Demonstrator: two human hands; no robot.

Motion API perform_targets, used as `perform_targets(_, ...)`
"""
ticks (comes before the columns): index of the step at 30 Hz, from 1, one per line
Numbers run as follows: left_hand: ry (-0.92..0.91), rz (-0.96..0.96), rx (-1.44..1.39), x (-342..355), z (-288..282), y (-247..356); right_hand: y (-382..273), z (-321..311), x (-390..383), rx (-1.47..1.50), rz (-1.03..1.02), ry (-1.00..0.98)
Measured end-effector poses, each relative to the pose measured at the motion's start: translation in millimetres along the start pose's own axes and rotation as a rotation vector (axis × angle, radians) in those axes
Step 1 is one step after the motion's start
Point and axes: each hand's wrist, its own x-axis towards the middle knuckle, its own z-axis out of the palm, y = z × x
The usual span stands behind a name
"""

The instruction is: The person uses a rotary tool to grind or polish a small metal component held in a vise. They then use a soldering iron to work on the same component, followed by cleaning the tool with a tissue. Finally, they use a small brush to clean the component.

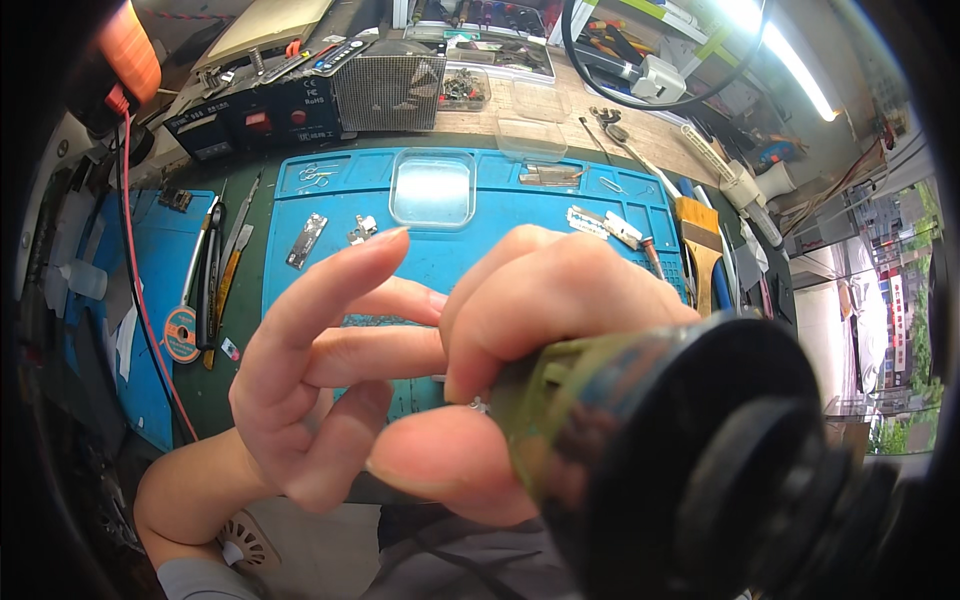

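Observation:
My left hand (300, 390) is raised over the blue silicone mat (510, 215), its fingers apart and partly bent, with two fingertips reaching toward my right hand (530, 300). My right hand is closed, with thumb and forefinger around a tiny silvery piece (478, 405), mostly hidden. A camouflage-green and black cylindrical device (690, 430) fills the lower right foreground, overlapping that hand; whether the hand touches it I cannot tell. Small dark and silvery parts (305, 240) lie on the mat beside a clear square plastic container (432, 185).
A smaller blue mat (150, 260) with tools and a solder spool (182, 330) lies at left. A dark equipment box (220, 130), plastic trays and a black cable loop are at the back. A wide brush (697, 225) and other tools line the right side, near a window.

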Motion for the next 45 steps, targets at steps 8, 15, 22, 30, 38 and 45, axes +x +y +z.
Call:
perform_targets(8,0.051,-0.003,-0.047,0,8,0,-5,-2,-1,-0.004,0.021,0.003)
perform_targets(15,0.029,0.019,-0.003,-4,4,4,-1,5,-1,-0.025,-0.030,0.045)
perform_targets(22,0.018,-0.012,0.020,15,7,25,2,1,-2,-0.095,-0.102,0.053)
perform_targets(30,0.137,-0.196,0.098,11,11,36,-2,-18,-3,-0.174,-0.189,0.144)
perform_targets(38,-0.133,-0.135,0.454,22,12,26,35,-54,8,-0.209,-0.338,0.403)
perform_targets(45,-0.276,-0.129,0.655,15,30,40,38,-80,2,-0.233,-0.089,0.736)
